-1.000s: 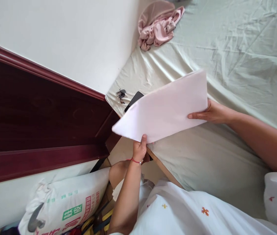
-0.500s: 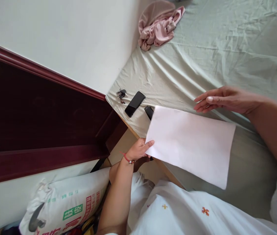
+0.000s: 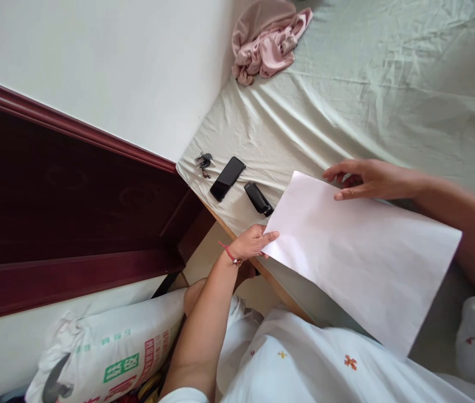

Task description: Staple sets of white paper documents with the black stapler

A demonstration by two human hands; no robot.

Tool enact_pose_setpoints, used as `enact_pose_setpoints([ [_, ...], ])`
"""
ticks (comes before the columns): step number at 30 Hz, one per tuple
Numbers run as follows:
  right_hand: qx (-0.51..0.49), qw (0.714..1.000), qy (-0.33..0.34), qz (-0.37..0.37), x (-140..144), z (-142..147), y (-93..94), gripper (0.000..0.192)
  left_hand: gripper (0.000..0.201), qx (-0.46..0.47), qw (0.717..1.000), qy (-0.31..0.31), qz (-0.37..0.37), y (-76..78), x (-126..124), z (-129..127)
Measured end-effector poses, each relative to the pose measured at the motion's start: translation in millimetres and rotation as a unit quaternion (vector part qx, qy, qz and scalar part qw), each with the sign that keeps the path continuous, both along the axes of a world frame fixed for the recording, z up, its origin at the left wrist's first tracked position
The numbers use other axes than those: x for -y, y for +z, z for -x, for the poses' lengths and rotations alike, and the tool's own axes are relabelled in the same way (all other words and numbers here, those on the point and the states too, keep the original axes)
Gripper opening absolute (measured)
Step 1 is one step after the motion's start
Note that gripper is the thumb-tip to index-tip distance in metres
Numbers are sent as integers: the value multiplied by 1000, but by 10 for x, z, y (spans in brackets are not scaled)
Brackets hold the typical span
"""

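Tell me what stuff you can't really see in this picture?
Head view only:
- Bed sheet under the white paper: hidden by the paper.
- Underside of the paper: faces away.
- Left hand fingertips at the paper's corner: partly hidden by the paper.
- Right hand at the paper's far edge: slightly blurred.
- Keys: too small to count.
- Printed sack: cut off by the bottom edge.

A home bedroom: sheeted bed (image 3: 389, 84) (crumpled clothes (image 3: 269, 42)), wooden door (image 3: 52, 207)
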State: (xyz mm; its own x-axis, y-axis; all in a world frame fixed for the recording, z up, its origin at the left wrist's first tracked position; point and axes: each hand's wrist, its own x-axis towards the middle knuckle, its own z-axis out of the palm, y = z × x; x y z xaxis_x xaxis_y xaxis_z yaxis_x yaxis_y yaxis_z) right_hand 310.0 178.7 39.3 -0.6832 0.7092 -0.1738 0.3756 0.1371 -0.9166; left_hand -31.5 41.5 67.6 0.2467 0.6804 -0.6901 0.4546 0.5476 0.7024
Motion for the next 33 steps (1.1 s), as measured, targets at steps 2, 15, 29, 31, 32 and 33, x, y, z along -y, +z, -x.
enact_pose_setpoints([
  [2,13,997,47,57,25,14,30,64,61,-1,1000,-3,-11,53,19,21],
  [15,18,984,98,147,105,91,-22,48,66,1,1000,21,0,-94,133,130],
  [29,45,986,61,146,90,95,24,41,36,-266,903,30,-335,-436,272,-13],
  [31,62,989,63,118,90,108,38,40,29,-255,907,43,-332,-453,261,-13],
  [32,72,990,61,102,90,113,48,40,25,-245,909,54,-332,-457,255,-11],
  [33,80,991,57,90,91,118,58,40,23,-237,911,68,-330,-459,251,-9],
])
